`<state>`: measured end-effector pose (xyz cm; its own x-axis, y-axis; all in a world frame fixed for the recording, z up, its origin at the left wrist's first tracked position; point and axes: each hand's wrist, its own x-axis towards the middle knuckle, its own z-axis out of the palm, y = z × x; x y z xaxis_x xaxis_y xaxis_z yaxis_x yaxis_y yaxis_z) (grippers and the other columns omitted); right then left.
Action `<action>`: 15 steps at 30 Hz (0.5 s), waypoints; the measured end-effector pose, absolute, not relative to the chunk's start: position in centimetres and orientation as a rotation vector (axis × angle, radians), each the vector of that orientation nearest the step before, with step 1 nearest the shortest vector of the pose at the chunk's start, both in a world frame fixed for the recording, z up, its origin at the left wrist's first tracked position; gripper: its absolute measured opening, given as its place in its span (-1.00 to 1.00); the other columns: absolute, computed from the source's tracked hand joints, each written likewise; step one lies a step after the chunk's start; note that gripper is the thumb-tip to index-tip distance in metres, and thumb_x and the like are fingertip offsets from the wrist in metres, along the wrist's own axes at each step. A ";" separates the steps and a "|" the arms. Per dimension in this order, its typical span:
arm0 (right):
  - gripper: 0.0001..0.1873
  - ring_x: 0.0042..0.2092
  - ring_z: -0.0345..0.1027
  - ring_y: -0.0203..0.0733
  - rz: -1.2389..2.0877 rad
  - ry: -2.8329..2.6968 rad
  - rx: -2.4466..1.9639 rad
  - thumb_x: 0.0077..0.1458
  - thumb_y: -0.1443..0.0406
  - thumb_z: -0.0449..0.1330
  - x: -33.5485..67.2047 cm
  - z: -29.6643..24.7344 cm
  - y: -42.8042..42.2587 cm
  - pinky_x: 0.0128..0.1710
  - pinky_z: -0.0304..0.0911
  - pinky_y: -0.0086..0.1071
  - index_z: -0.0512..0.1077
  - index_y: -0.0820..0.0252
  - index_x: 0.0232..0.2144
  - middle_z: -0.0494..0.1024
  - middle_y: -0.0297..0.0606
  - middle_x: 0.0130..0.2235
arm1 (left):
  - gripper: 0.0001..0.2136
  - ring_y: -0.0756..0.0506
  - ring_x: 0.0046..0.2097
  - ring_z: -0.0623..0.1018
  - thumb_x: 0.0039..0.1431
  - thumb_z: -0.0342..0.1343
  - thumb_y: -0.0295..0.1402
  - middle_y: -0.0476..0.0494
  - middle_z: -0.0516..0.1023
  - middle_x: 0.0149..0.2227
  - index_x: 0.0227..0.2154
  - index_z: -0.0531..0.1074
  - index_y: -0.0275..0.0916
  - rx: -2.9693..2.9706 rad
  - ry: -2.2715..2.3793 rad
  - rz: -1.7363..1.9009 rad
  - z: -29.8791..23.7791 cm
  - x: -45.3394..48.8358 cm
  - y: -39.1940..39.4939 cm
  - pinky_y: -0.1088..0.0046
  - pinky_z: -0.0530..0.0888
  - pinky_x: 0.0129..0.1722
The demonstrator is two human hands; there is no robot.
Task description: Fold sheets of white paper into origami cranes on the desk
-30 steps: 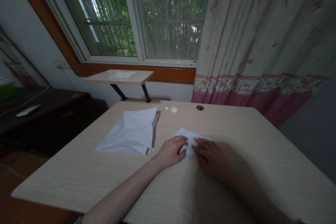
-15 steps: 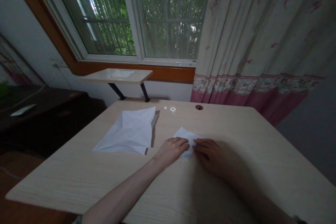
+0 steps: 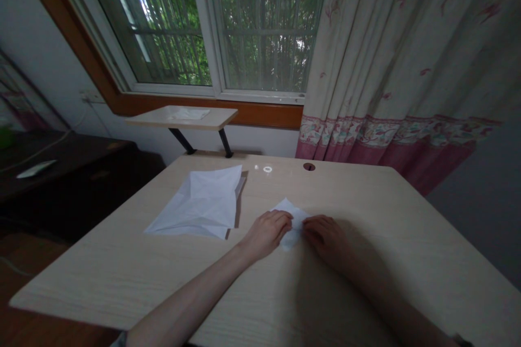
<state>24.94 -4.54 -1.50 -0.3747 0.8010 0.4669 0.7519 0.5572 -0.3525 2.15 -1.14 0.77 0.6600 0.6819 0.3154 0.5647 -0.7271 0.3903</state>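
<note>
A small piece of white paper (image 3: pixel 296 214) lies on the light wooden desk (image 3: pixel 228 282), its far corner pointing toward the window. My left hand (image 3: pixel 268 232) grips its left side, fingers curled over the edge. Opposite it, my right hand (image 3: pixel 324 236) pinches the right side, with the thumb mostly hidden under the fingers. A crease or fold runs across the paper between the hands. Left of my left hand rests a larger stack of folded white paper (image 3: pixel 207 198), touched by neither hand.
A raised shelf (image 3: pixel 222 117) on black legs stands at the desk's back left, with a thin white sheet (image 3: pixel 189 114) on it. A white ring (image 3: pixel 267 169) and a round cable hole (image 3: pixel 309 166) sit near the back edge. A curtain (image 3: pixel 382 130) hangs behind.
My right hand has shifted slightly right and its fingers have closed in on the paper's edge. The paper's near part looks a little changed in shape. The stack has not moved.
</note>
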 end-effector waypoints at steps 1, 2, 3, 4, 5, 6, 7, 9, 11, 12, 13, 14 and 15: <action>-0.81 -0.15 0.45 -0.14 0.132 -2.181 -1.255 0.23 0.38 0.07 24.9 -1.4 -4.6 -0.06 0.37 -0.19 0.49 0.11 -0.27 0.60 -0.23 -0.20 | -0.86 -0.12 -0.01 0.51 0.39 -0.05 -0.39 -0.11 0.54 -0.02 -0.19 0.41 -0.22 2.601 0.988 0.661 0.8 2.2 -1.2 0.30 0.42 0.02; -0.82 -0.16 0.44 -0.15 0.160 -2.169 -1.268 0.24 0.38 0.06 24.8 -1.2 -4.6 -0.08 0.37 -0.20 0.47 0.12 -0.28 0.58 -0.23 -0.20 | -0.87 -0.12 -0.01 0.51 0.39 -0.05 -0.39 -0.11 0.54 -0.02 -0.20 0.41 -0.22 2.584 0.976 0.671 0.9 2.2 -1.3 0.30 0.40 0.03; -0.83 -0.17 0.43 -0.15 0.187 -2.158 -1.277 0.24 0.38 0.05 24.8 -1.0 -4.7 -0.09 0.36 -0.20 0.45 0.12 -0.28 0.57 -0.23 -0.21 | -0.87 -0.12 -0.02 0.50 0.38 -0.05 -0.40 -0.11 0.54 -0.03 -0.21 0.40 -0.22 2.570 0.971 0.682 1.0 2.2 -1.4 0.28 0.39 0.03; -0.84 -0.18 0.42 -0.14 0.211 -2.153 -1.280 0.23 0.38 0.05 24.7 -0.9 -4.7 -0.11 0.36 -0.21 0.43 0.13 -0.28 0.55 -0.22 -0.22 | -0.88 -0.13 -0.03 0.50 0.38 -0.05 -0.40 -0.11 0.54 -0.05 -0.22 0.39 -0.23 2.561 0.971 0.692 1.1 2.3 -1.4 0.27 0.38 0.02; -0.85 -0.19 0.41 -0.14 0.229 -2.152 -1.276 0.23 0.39 0.04 24.6 -0.8 -4.8 -0.13 0.36 -0.21 0.41 0.13 -0.29 0.54 -0.22 -0.24 | -0.88 -0.13 -0.05 0.49 0.38 -0.05 -0.40 -0.11 0.54 -0.08 -0.23 0.39 -0.23 2.555 0.975 0.697 1.1 2.3 -1.5 0.27 0.37 0.01; -0.86 -0.20 0.39 -0.14 0.242 -2.154 -1.266 0.22 0.39 0.04 24.5 -0.7 -4.8 -0.14 0.36 -0.21 0.39 0.13 -0.30 0.52 -0.22 -0.25 | -0.88 -0.13 -0.06 0.49 0.37 -0.05 -0.40 -0.11 0.54 -0.10 -0.24 0.38 -0.23 2.552 0.981 0.698 1.1 2.4 -1.5 0.27 0.37 -0.01; -0.87 -0.21 0.38 -0.14 0.247 -2.156 -1.254 0.22 0.39 0.04 24.4 -0.6 -4.8 -0.16 0.36 -0.21 0.37 0.13 -0.31 0.51 -0.22 -0.26 | -0.88 -0.13 -0.08 0.48 0.37 -0.05 -0.41 -0.11 0.54 -0.13 -0.25 0.37 -0.23 2.551 0.985 0.691 1.2 2.4 -1.6 0.27 0.37 -0.03; -0.88 -0.23 0.36 -0.14 0.247 -2.162 -1.244 0.21 0.39 0.03 24.3 -0.5 -4.8 -0.17 0.35 -0.21 0.36 0.13 -0.32 0.49 -0.23 -0.27 | -0.89 -0.13 -0.11 0.47 0.36 -0.05 -0.42 -0.12 0.52 -0.16 -0.27 0.36 -0.23 2.554 0.985 0.668 1.1 2.5 -1.6 0.28 0.37 -0.06; -0.88 -0.23 0.34 -0.14 0.246 -2.163 -1.245 0.21 0.39 0.03 24.2 -0.6 -4.7 -0.17 0.33 -0.21 0.34 0.13 -0.33 0.47 -0.23 -0.28 | -0.91 -0.13 -0.12 0.46 0.34 -0.03 -0.43 -0.12 0.51 -0.18 -0.28 0.35 -0.23 2.556 0.988 0.654 1.0 2.6 -1.6 0.29 0.37 -0.07; -0.88 -0.23 0.33 -0.14 0.246 -2.162 -1.246 0.21 0.39 0.03 24.1 -0.6 -4.7 -0.17 0.33 -0.20 0.33 0.12 -0.33 0.46 -0.23 -0.28 | -0.93 -0.14 -0.12 0.45 0.33 -0.02 -0.43 -0.12 0.50 -0.18 -0.29 0.34 -0.23 2.555 0.987 0.650 1.0 2.6 -1.6 0.29 0.36 -0.07; -0.89 -0.23 0.32 -0.14 0.247 -2.160 -1.244 0.22 0.39 0.03 24.1 -0.7 -4.7 -0.17 0.33 -0.20 0.33 0.12 -0.33 0.46 -0.23 -0.28 | -0.94 -0.14 -0.12 0.44 0.32 0.00 -0.43 -0.12 0.50 -0.18 -0.29 0.34 -0.23 2.550 0.986 0.649 0.9 2.6 -1.5 0.29 0.36 -0.06; -0.89 -0.22 0.32 -0.13 0.248 -2.157 -1.241 0.22 0.39 0.02 24.1 -0.8 -4.6 -0.17 0.33 -0.20 0.32 0.12 -0.33 0.45 -0.23 -0.27 | -0.95 -0.14 -0.11 0.44 0.31 0.01 -0.43 -0.12 0.49 -0.18 -0.29 0.33 -0.22 2.542 0.985 0.651 0.9 2.6 -1.5 0.29 0.36 -0.06; -0.90 -0.21 0.32 -0.13 0.248 -2.155 -1.238 0.22 0.39 0.02 24.0 -0.9 -4.6 -0.17 0.33 -0.19 0.31 0.12 -0.32 0.45 -0.23 -0.26 | -0.96 -0.14 -0.11 0.43 0.30 0.03 -0.43 -0.11 0.48 -0.19 -0.30 0.32 -0.22 2.531 0.985 0.655 0.9 2.5 -1.5 0.30 0.36 -0.06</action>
